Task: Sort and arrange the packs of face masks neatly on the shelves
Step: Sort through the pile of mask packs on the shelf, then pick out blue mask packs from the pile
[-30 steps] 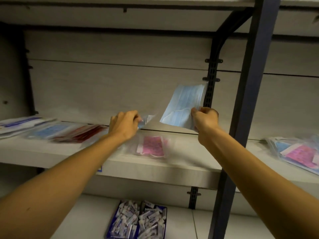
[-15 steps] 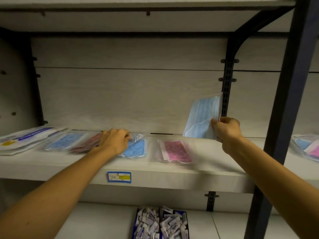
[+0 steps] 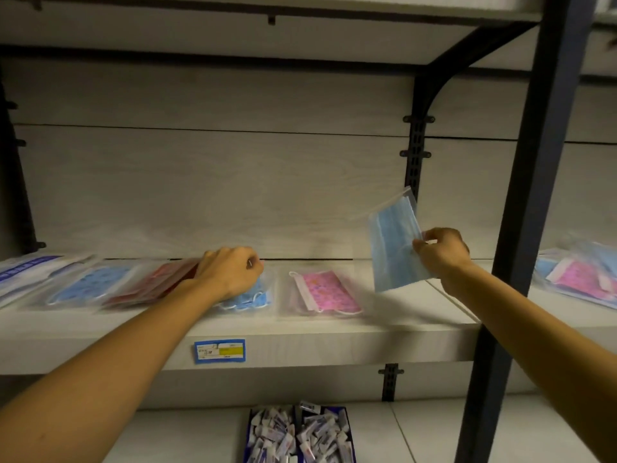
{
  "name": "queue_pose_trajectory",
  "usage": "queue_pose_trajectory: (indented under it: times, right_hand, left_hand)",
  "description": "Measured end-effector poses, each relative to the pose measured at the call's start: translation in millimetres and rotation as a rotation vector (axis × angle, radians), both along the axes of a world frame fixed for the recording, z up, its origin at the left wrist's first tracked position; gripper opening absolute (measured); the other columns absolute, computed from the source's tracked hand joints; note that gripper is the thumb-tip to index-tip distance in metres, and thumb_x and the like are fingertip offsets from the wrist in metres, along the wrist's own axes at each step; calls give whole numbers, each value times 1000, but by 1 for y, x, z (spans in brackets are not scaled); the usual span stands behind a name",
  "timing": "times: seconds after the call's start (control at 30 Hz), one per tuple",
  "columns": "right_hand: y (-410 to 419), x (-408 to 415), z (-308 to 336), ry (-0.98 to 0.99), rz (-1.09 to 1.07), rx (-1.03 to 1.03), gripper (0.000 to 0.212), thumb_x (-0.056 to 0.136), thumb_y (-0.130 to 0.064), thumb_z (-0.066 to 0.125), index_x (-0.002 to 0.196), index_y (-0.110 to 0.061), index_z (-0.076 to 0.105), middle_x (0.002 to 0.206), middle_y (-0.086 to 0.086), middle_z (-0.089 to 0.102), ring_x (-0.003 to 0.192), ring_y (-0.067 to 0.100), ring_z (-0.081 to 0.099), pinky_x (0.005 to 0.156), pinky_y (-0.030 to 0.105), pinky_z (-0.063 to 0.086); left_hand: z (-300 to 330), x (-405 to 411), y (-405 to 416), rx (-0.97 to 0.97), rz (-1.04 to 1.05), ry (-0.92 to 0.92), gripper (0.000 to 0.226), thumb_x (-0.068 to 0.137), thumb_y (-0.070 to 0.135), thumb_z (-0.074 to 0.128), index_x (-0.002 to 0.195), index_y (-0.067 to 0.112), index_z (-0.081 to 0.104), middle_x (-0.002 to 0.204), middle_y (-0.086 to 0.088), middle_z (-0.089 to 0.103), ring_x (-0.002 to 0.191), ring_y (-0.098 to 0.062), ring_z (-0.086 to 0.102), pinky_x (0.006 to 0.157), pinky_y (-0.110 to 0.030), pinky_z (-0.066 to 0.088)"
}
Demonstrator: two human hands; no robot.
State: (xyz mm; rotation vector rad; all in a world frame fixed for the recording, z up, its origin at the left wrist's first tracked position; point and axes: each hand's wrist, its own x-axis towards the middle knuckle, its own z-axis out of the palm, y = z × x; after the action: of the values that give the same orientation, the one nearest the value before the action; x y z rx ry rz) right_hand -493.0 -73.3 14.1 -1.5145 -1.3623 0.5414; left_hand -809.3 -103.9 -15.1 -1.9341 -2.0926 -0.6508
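Observation:
My right hand (image 3: 442, 252) pinches a clear pack with a plain light-blue mask (image 3: 394, 248), held upright above the right part of the shelf (image 3: 300, 342). My left hand (image 3: 230, 274) lies with curled fingers on a blue patterned mask pack (image 3: 248, 300) flat on the shelf. To its right sits a pink patterned pack (image 3: 325, 292). Left of my hand lie a red pack (image 3: 150, 285), another blue patterned pack (image 3: 90, 284) and a white-and-blue pack (image 3: 26, 270).
A dark metal upright (image 3: 521, 228) stands in front of the shelf at the right. Beyond it lie more pink and blue packs (image 3: 577, 275). A blue price label (image 3: 219, 350) is on the shelf edge. Below, a blue tray (image 3: 298, 434) holds several small sachets.
My left hand has set the blue patterned pack down on the shelf between the red and pink packs and stays on it. The right hand's light-blue pack has tilted and sunk a little.

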Motion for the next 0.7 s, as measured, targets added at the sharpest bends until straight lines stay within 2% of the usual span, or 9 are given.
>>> queue_pose_trajectory:
  times: [0.13,0.27,0.4,0.5,0.6,0.7]
  right_hand:
    - [5,2,-5,-248,-42,-61,22,95,-14,55,115,-4,53,100,13,51,89,28,53,77,38,49]
    - [15,4,-16,-493,-85,-161,24,93,-13,58,115,-5,54,94,11,54,83,26,56,71,33,48]
    - [21,8,-30,-708,-142,-161,24,91,-12,59,114,-6,54,92,10,54,85,25,57,71,31,49]
    - [22,8,-37,-858,-189,-164,25,91,-18,61,112,-7,55,91,11,52,87,25,57,71,30,47]
    - [21,6,-40,-941,-228,-138,25,91,-22,61,113,-10,55,101,11,53,100,28,54,80,34,46]
    - [17,2,-38,-939,-201,-28,27,94,-22,58,117,-10,51,99,10,51,96,26,51,81,35,48]
  left_hand:
    - [-1,17,15,56,-57,-14,27,95,42,44,101,25,65,101,1,69,96,-23,61,88,-33,42]
    - [0,29,25,75,-93,12,24,93,39,47,100,25,65,102,1,69,96,-23,62,85,-31,41]
    - [0,37,31,93,-112,35,22,92,38,48,101,26,65,104,2,69,99,-24,62,85,-30,42]
    - [0,40,33,102,-132,48,22,92,37,48,102,27,65,106,3,69,100,-23,61,87,-31,41]
    - [1,40,33,121,-151,57,21,92,35,48,101,26,65,104,3,69,100,-23,61,86,-30,40]
    - [2,40,33,128,-165,59,22,92,35,48,103,26,65,104,3,70,100,-23,61,87,-31,40]
